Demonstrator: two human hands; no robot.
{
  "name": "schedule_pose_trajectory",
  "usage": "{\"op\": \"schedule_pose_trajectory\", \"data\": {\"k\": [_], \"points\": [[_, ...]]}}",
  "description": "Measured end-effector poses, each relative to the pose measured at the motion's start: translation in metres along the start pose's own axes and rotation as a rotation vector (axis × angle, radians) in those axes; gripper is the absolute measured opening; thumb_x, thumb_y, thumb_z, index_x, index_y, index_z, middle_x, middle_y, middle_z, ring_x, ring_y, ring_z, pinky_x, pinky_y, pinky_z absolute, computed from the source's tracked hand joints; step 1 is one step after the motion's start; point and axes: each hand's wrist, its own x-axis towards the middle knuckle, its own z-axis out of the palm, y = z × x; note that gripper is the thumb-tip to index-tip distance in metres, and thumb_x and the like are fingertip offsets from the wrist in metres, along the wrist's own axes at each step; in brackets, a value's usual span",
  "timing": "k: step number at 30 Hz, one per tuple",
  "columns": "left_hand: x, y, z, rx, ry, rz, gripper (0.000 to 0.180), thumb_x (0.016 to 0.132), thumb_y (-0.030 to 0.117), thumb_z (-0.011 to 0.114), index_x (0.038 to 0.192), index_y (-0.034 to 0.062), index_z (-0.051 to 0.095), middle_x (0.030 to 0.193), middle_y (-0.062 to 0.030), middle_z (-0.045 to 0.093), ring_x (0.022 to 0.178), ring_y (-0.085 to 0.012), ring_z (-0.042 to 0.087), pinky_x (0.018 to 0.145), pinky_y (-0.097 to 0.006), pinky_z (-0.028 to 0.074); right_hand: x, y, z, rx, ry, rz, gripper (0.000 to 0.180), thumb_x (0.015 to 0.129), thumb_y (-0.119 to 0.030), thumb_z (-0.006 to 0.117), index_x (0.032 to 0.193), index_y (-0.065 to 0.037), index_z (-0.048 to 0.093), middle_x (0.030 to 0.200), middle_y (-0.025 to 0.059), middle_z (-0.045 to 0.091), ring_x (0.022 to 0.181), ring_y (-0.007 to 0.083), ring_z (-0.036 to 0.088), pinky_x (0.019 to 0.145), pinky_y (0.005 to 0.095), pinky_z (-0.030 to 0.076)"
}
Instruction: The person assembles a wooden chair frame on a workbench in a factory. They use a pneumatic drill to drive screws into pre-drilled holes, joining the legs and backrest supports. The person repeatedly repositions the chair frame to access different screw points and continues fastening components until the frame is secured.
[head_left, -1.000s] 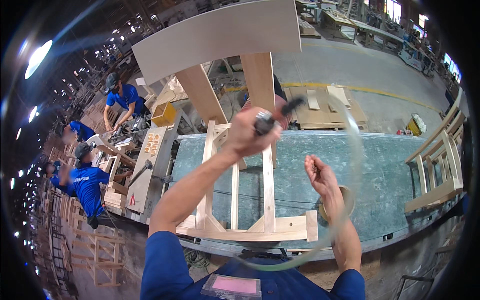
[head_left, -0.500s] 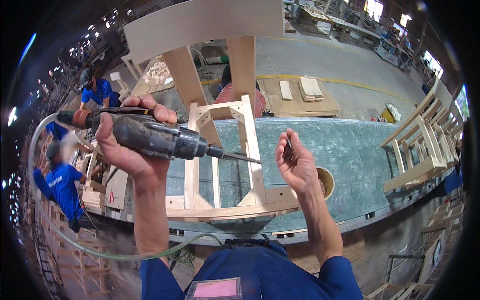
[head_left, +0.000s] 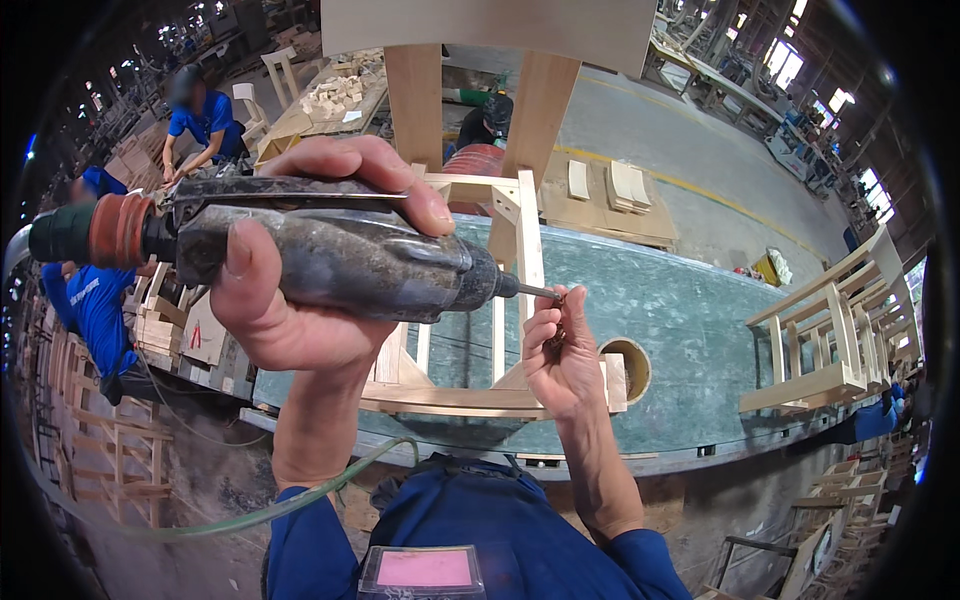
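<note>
My left hand (head_left: 290, 335) is wrapped round a dark, worn air screwdriver (head_left: 340, 258), held level with its bit (head_left: 538, 292) pointing right. My right hand (head_left: 562, 372) has its fingertips pinched at the bit's end. Small brownish pieces that look like screws (head_left: 556, 338) show among its curled fingers; the fingers partly hide them. Below and beyond both hands, a pale wooden chair frame (head_left: 529, 240) rests on the green worktable (head_left: 690, 330), with corner braces at its joints. The screwdriver and left hand cover much of its left side.
A round tub (head_left: 641, 378) stands beside my right wrist. Slatted wooden chair parts (head_left: 810, 375) sit at the table's right end. A hose (head_left: 340, 482) loops near my left arm. Beyond the table lie stacked pale boards (head_left: 628, 188). Co-workers in blue (head_left: 205, 125) are at the left.
The screwdriver has come nearer and its bit now meets my right fingertips. My right hand has moved left, closing into a pinch. The view has shifted.
</note>
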Motion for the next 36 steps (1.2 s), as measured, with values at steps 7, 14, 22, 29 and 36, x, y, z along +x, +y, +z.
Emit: {"op": "schedule_pose_trajectory", "data": {"k": [7,14,22,29,36], "points": [[0.001,-0.007,-0.004,-0.055,0.025,-0.017,0.063,0.09,0.054,0.055,0.124,0.0012,0.059,0.116,-0.0178,0.06,0.094,-0.0332,0.061,0.086,-0.048,0.046,0.004,0.006,-0.003,0.067,0.02,-0.045,0.026,0.085,-0.028,0.076,0.097,-0.006,0.067,0.089,0.0042,0.064,0.075,0.0117,0.063,0.067,0.0227,0.059],[0.014,-0.01,-0.02,-0.053,0.18,-0.066,0.059,0.089,0.054,0.056,0.111,-0.0006,0.063,0.102,-0.0187,0.063,0.085,-0.0311,0.064,0.079,-0.046,0.053,-0.014,0.011,0.005,-0.269,0.15,-0.06,0.041,0.09,-0.042,0.069,0.108,-0.005,0.064,0.084,0.0027,0.061,0.066,0.0085,0.054,0.055,0.0204,0.048],[0.045,-0.043,-0.081,0.246,0.574,-0.413,0.043,0.083,0.044,0.066,0.09,0.0021,0.062,0.08,-0.0152,0.067,0.065,-0.0241,0.068,0.059,-0.037,0.06,-0.109,0.002,-0.078,-0.556,0.211,0.374,0.05,0.089,-0.043,0.072,0.115,-0.003,0.062,0.089,0.0052,0.059,0.07,0.0125,0.052,0.057,0.0241,0.043],[0.025,-0.099,-0.121,0.181,0.759,-0.721,0.04,0.085,0.042,0.067,0.086,0.0026,0.061,0.071,-0.0148,0.065,0.058,-0.0237,0.067,0.056,-0.036,0.058,-0.088,0.021,-0.13,-0.606,0.404,-0.003,0.068,0.078,-0.053,0.079,0.123,-0.007,0.057,0.107,0.0015,0.061,0.095,0.0156,0.055,0.075,0.0302,0.046],[0.009,-0.122,-0.142,0.127,0.79,-0.886,0.041,0.087,0.045,0.065,0.085,0.004,0.06,0.071,-0.0139,0.065,0.059,-0.0229,0.067,0.055,-0.036,0.056,-0.073,0.031,-0.134,-0.69,0.418,-0.026,0.093,0.061,-0.063,0.085,0.13,-0.01,0.052,0.113,0.0007,0.058,0.096,0.0149,0.053,0.076,0.0292,0.044]]}}
